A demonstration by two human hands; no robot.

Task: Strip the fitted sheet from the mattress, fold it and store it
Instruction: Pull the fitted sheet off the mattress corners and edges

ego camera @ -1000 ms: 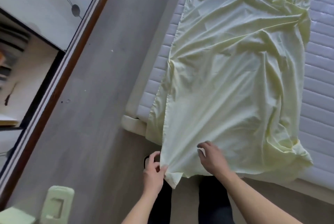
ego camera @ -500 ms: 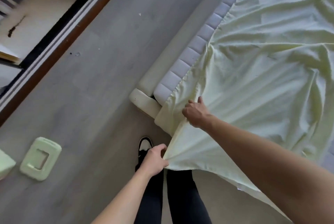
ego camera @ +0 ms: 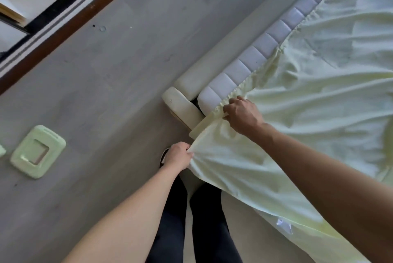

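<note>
Sheet (ego camera: 308, 101) edge gripped by left hand (ego camera: 177, 156); right hand (ego camera: 242, 114) seemingly pinches hem at mattress (ego camera: 214, 90) corner.

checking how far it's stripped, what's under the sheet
The quilted mattress shows bare along the sheet's edge, near the right hand. Whatever else lies beneath the sheet is covered.

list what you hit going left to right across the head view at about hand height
green case on the floor → left hand gripping the sheet's corner → right hand gripping the gathered hem → pale yellow sheet spread over the mattress
</note>
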